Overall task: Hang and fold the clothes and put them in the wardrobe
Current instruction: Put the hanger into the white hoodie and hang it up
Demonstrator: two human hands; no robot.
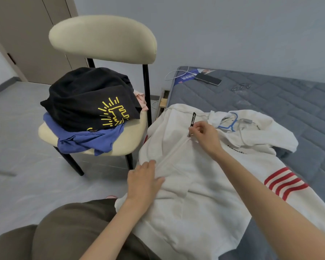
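Head view — right hand [204, 136] pinches hoodie zipper [174, 152], left hand [144, 181] flat; tag lettering [193, 119] unreadable.

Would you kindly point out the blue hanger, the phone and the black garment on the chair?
blue hanger [224, 127]: head view, on its lower blue bar.
phone [207, 79]: head view, middle of its dark screen.
black garment [86, 98]: head view, plain cloth above the yellow print.

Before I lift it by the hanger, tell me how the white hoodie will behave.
Probably floppy: the white hoodie lies rumpled, draped over the mattress edge. Its striped sleeve and hood would likely dangle off the blue hanger.
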